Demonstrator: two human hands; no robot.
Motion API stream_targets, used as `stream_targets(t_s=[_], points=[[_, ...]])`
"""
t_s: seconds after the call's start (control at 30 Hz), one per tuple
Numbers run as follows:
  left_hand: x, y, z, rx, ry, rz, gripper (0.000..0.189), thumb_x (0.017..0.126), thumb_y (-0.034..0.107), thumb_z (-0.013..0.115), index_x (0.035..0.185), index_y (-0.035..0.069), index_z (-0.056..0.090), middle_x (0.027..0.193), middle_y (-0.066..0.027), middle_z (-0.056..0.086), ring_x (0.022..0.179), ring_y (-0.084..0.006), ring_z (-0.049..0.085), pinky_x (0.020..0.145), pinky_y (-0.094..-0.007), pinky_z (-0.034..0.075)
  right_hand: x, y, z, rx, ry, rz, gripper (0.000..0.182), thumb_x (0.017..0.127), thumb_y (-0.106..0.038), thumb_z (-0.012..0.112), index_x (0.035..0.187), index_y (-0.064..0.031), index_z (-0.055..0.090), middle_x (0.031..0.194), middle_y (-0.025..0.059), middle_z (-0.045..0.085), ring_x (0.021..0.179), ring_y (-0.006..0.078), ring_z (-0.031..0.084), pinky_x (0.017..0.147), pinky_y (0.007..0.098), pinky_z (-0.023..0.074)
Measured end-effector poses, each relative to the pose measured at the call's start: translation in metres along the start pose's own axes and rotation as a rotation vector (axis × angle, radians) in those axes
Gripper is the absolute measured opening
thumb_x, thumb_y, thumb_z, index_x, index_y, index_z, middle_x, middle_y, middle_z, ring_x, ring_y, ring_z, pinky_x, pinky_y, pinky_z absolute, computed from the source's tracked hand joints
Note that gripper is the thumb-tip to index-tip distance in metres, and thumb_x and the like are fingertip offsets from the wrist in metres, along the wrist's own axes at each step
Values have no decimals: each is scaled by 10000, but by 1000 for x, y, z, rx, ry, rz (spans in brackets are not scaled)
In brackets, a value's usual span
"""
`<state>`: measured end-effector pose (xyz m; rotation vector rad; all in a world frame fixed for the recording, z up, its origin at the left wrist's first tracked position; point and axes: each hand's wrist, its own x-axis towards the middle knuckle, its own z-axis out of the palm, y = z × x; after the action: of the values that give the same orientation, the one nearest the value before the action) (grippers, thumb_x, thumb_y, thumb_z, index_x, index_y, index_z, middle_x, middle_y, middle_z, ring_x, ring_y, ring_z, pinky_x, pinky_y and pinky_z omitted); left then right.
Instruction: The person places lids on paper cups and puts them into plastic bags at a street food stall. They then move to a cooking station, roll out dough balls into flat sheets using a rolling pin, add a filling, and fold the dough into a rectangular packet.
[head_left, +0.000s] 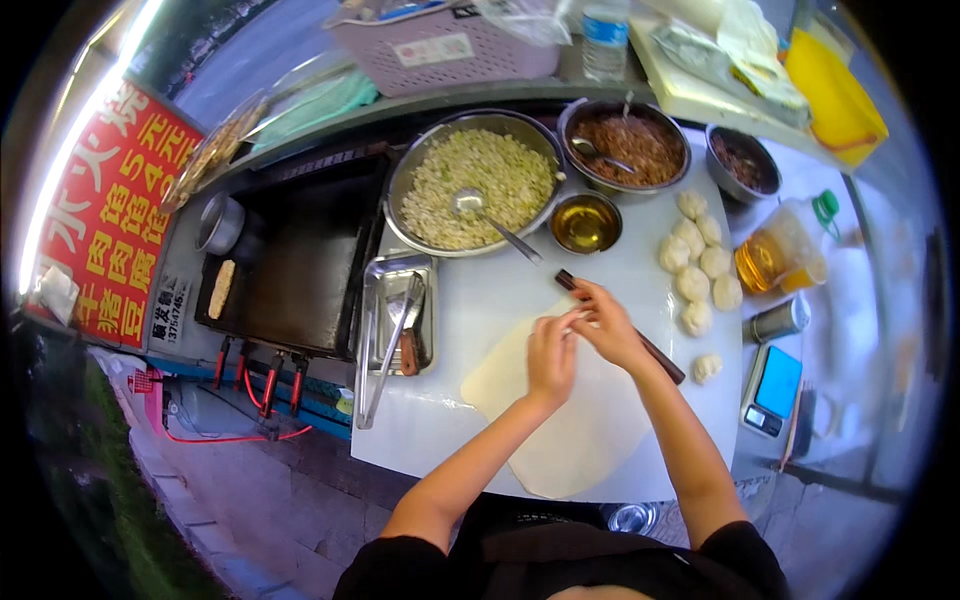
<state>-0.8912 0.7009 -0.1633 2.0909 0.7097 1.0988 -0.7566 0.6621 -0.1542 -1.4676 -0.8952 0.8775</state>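
A wide, thin sheet of dough (577, 427) lies flat on the white work surface in front of me. Above its upper part, my left hand (553, 358) and my right hand (606, 321) meet at the fingertips. Whether something small is pinched between them is unclear. A dark rolling pin (660, 356) lies slantwise under my right hand, partly hidden by it. Several dough balls (692, 283) sit to the right. Beyond my hands stands a small metal bowl of oil (586, 223).
A large bowl of chopped filling (480, 187) with a spoon and a bowl of meat filling (626, 146) stand at the back. On the left are a metal tray with tools (431, 322) and a black griddle (300, 262). An oil jug (776, 251) and a scale (772, 390) are right.
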Motion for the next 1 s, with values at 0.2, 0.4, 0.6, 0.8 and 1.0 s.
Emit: stream_targets(t_s=[0.2,0.4,0.6,0.8,1.0], points=[[-1,-66,-78,-94,115,-413,390,920,135,563,1274,1,466,994,-98,572,783,-168,587,687,-293,482,94,-18,42,907,-166,400,345,875,-149,626,1181,-12,546,1101,169,614,970,256,623,793,368,519],[83,-148,-93,-528,99,-841,731,944,135,545,1498,16,83,1098,-140,574,874,-215,646,750,-326,533,184,-47,42,492,-395,762,228,945,-179,543,1069,9,582,812,86,614,597,112,537,453,232,389],[99,-207,-108,-863,342,-967,836,914,74,575,1507,100,-13,957,-142,588,773,-231,662,634,-344,580,196,-73,117,-304,-348,451,311,894,-17,498,1198,11,550,736,64,568,439,84,425,352,252,298],[115,-182,-113,-1018,215,-1027,850,942,15,500,1509,265,-82,1082,-155,573,915,-269,646,747,-390,586,233,-36,152,-1159,-160,-178,501,754,3,493,1250,-20,564,998,290,629,926,445,613,834,481,481],[117,-173,-113,-1072,204,-1038,840,943,13,492,1512,265,-73,1100,-139,562,939,-262,632,777,-400,574,223,-46,162,-1327,-441,-186,451,763,-24,517,1205,-42,606,982,274,646,964,433,610,872,459,483]])
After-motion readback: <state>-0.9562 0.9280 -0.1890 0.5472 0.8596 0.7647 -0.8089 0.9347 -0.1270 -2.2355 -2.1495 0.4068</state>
